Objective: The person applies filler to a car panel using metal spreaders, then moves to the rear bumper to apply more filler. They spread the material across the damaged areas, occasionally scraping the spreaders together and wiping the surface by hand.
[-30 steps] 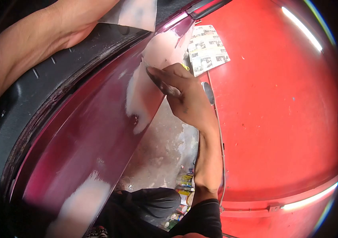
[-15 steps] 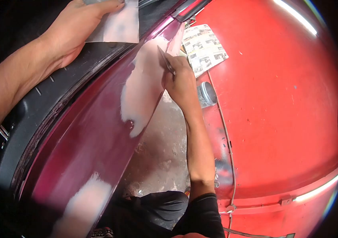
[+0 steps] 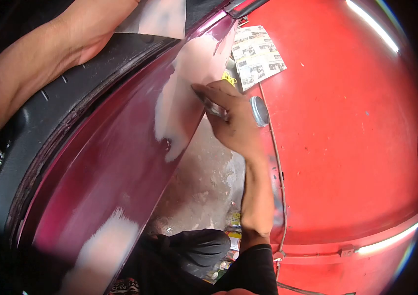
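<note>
My right hand (image 3: 231, 115) is closed around a thin flat scraper (image 3: 211, 104), whose edge lies at the pale filler patch (image 3: 179, 98) on the maroon car panel (image 3: 106, 172). At the top left my left hand (image 3: 96, 24) grips a flat plate (image 3: 162, 17) with pale pink filler smeared on it; its fingertips are partly cut off by the frame's edge. A second pale patch (image 3: 108, 246) covers the lower part of the panel.
A glossy red surface (image 3: 341, 137) fills the right side, with a thin cable (image 3: 278, 167) along it. Beside my right hand are a round tin (image 3: 259, 111) and a printed sheet (image 3: 258, 56). Black trim (image 3: 27, 132) borders the panel on the left.
My right hand has moved down along the filler patch with the scraper. My left hand and the plate sit slightly higher in view, and the whole view has shifted a little.
</note>
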A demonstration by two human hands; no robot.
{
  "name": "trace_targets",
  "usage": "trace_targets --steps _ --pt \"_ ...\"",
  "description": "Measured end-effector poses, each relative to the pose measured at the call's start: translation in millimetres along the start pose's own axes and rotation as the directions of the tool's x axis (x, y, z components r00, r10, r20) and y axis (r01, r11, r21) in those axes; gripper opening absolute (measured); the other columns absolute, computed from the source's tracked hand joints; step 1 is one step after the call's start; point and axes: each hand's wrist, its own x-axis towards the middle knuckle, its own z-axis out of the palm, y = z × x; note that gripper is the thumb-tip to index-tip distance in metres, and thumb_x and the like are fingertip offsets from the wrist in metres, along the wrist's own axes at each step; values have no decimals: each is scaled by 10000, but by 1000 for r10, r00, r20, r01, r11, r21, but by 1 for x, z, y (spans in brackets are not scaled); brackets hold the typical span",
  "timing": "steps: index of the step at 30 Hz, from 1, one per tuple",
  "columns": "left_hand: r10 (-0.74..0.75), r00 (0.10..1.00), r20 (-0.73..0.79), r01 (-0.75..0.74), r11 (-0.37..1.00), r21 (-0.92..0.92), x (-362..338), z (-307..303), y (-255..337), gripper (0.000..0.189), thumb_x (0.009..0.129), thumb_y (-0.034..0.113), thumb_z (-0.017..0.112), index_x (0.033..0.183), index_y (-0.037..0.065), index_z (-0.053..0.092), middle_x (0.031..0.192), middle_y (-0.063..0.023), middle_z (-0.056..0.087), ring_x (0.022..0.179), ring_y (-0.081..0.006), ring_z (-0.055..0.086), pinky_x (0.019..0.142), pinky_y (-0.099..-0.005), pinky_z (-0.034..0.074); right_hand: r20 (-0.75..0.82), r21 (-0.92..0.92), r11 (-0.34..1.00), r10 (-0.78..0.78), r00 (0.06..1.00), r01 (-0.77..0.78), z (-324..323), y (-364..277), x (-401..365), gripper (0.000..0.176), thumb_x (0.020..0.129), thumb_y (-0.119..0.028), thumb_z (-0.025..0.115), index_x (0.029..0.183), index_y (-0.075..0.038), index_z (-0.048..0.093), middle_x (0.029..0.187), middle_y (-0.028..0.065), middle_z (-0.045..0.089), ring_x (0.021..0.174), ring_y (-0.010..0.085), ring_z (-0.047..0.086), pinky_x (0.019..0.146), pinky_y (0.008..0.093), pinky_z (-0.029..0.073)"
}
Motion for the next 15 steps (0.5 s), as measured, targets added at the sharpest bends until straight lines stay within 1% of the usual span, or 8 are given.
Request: trace_targets --steps 2,3,4,6,7,8,12,15 --pt "98 990 99 -94 995 -43 -1 -6 -5 258 940 49 621 1174 -59 639 1109 -171 695 992 -278 691 891 -393 566 73 4 997 81 994 -81 -21 4 -1 509 769 164 528 1220 -15 681 971 129 626 846 245 596 787 322 490" --pt "98 985 143 -95 995 -31 0 -11 -8 260 942 88 628 1159 -54 650 1086 -160 700 963 -258 692 877 -376 562 111 2 993 119 987 -120 -27 6 1 503 793 172 519 1232 -15 678 959 111 629 823 198 576 771 297 480" --pt "99 977 188 -97 995 -20 6 -20 -17 267 944 127 635 1143 -49 661 1063 -149 705 934 -239 694 863 -359 559 -25 -85 994 70 997 -72 -23 18 4 502 789 167 473 1219 5 674 975 156 649 840 259 618 797 334 499" --pt "-9 963 270 -15 996 89 25 -34 -27 341 952 284 664 1077 -30 704 965 -103 727 813 -163 704 803 -292 546 -203 -242 970 -17 979 -33 -9 45 16 469 770 132 522 1197 12 675 1034 198 641 886 343 638 826 396 514" --pt "0 962 273 -29 994 102 27 -35 -28 339 953 283 663 1077 -30 704 964 -101 727 812 -162 704 803 -291 546 -286 -320 947 -71 956 -25 -2 52 23 455 761 114 546 1185 15 675 1064 219 637 909 385 647 840 428 521" --pt "8 961 276 -42 992 116 27 -36 -28 337 954 282 662 1077 -29 703 964 -100 726 812 -162 704 803 -290 546 -309 -317 948 -92 946 -11 5 52 27 413 770 82 571 1165 25 676 1077 217 639 921 396 643 835 455 525" --pt "6 954 299 -45 991 123 28 -37 -27 338 956 282 660 1078 -30 703 969 -98 726 826 -162 705 806 -290 547 -324 -250 965 -5 946 -81 28 41 35 405 761 61 628 1156 1 698 1063 177 645 916 380 641 816 437 528" --pt "39 956 291 -80 988 131 25 -34 -25 342 954 284 667 1092 -27 698 987 -97 726 854 -167 706 814 -294 550 -264 -205 975 31 964 -88 30 28 29 427 745 72 652 1158 -21 708 1050 158 646 926 361 644 807 426 524"
